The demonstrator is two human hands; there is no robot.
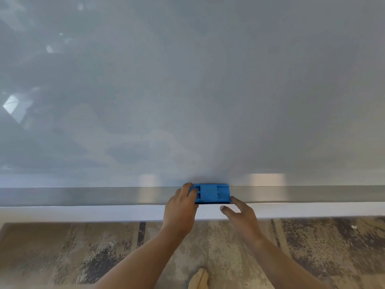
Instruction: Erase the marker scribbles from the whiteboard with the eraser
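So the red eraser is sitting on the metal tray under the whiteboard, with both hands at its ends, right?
Not quite: the eraser is blue, not red. The head view shows it on the metal tray under the whiteboard, left hand and right hand at its ends.

Setting: office or classroom-type interior, exact kind unclear. Evidence: large wall-mounted whiteboard (208, 90) rising above the gripped blue eraser (212, 193); metal marker tray (83, 196) running to either side of the grip; mottled brown-grey carpet (62, 253) below it.
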